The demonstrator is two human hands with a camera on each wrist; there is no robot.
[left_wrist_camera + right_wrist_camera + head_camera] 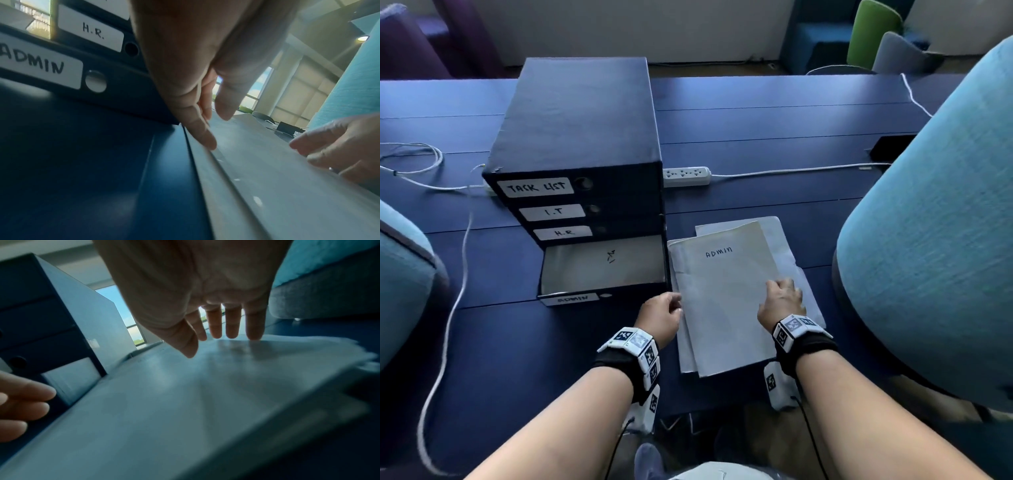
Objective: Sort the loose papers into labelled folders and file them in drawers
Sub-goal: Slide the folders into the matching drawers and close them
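Note:
A pale folder marked ADMIN [726,294] lies on top of other white papers [787,246] on the blue table, right of a dark drawer unit [578,137]. The unit's bottom drawer, labelled ADMIN [602,270], is pulled out and shows a white sheet inside. My left hand [671,308] is at the folder's left edge, fingertips [207,139] touching it, fingers fairly straight. My right hand [782,296] rests on the folder's right side with straight fingers [232,327] pressing the paper.
Upper drawers read TASK LIST [536,187], I.T [553,212] and H.R [563,233]. A white power strip [686,175] and cables lie behind the unit. Teal chairs stand at the right [928,257] and the left [404,274].

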